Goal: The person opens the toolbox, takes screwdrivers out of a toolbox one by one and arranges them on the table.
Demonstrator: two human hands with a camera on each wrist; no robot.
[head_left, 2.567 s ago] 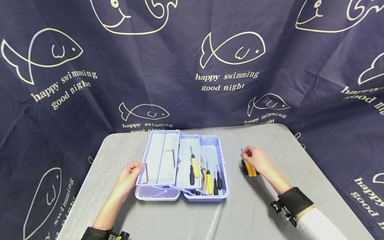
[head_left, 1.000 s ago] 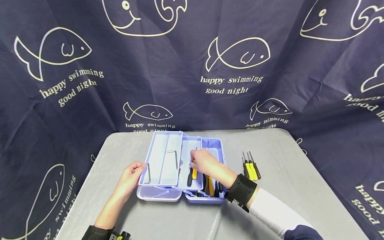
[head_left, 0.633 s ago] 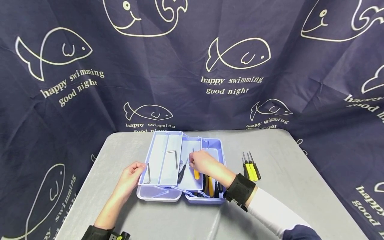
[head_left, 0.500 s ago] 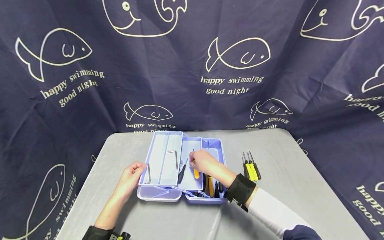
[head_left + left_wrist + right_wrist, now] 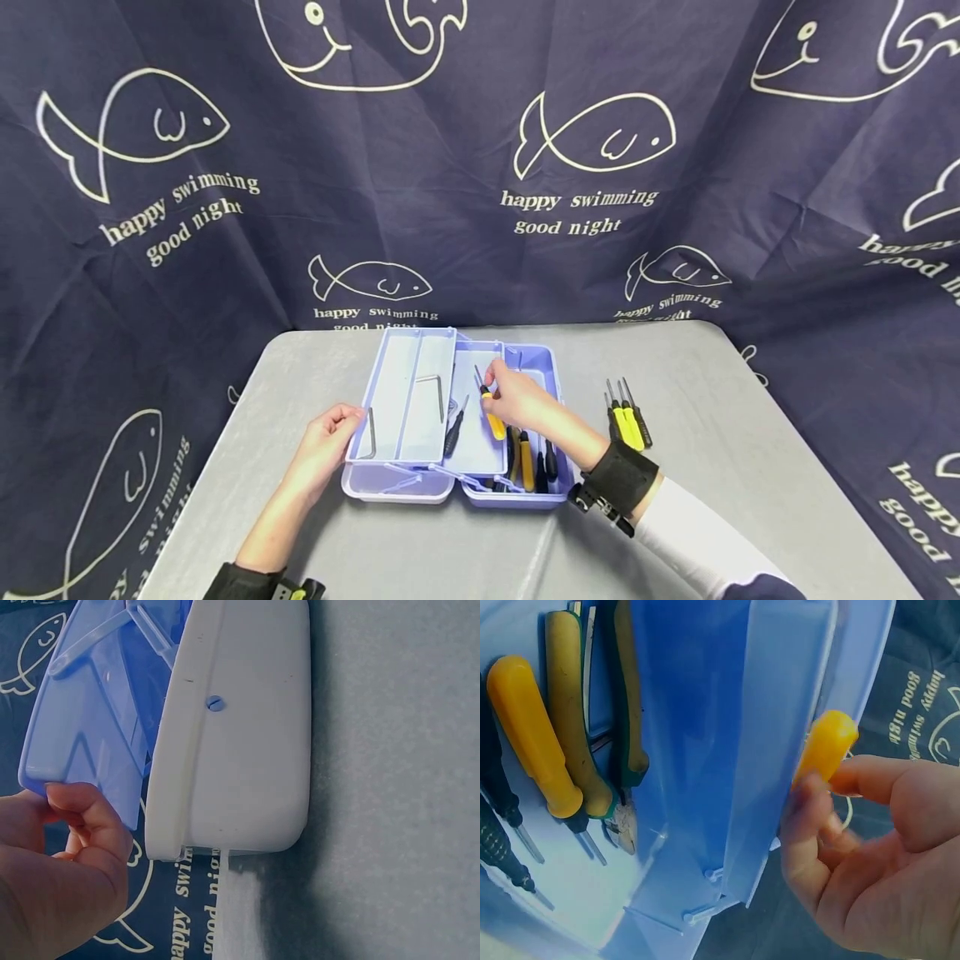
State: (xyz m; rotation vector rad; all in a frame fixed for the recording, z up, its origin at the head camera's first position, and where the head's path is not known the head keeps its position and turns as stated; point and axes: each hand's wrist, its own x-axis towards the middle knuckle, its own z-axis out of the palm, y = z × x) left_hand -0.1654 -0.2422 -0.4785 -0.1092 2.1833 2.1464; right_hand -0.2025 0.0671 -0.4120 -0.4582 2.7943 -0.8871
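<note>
A light purple cantilever toolbox [image 5: 517, 501] stands unfolded on the table. My left hand [image 5: 326, 437] pinches the near left corner of its raised upper tray [image 5: 384, 392], thumb on the edge in the left wrist view. Over the middle tray [image 5: 467, 362], my right hand [image 5: 519, 402] pinches a yellow-handled screwdriver [image 5: 494, 423], its shaft angled up and left. The right wrist view shows the yellow handle [image 5: 831, 741] between thumb and fingers. A black screwdriver [image 5: 453, 435] lies in that middle tray, left of the hand. Two hex keys lie in the upper tray, one of them [image 5: 441, 398] in its right compartment.
The box's deep bottom holds green-and-yellow pliers [image 5: 574, 712], another yellow screwdriver [image 5: 532, 735] and black screwdrivers [image 5: 499, 847]. Right of the box, several yellow and black screwdrivers [image 5: 628, 425] lie side by side on the grey table [image 5: 720, 467]. A dark fish-print curtain [image 5: 465, 208] hangs behind.
My right hand came from the screwdrivers on the table into the middle tray. The black screwdriver there shifted left; the yellow one now tilts in my fingers. My left hand stays at the tray corner.
</note>
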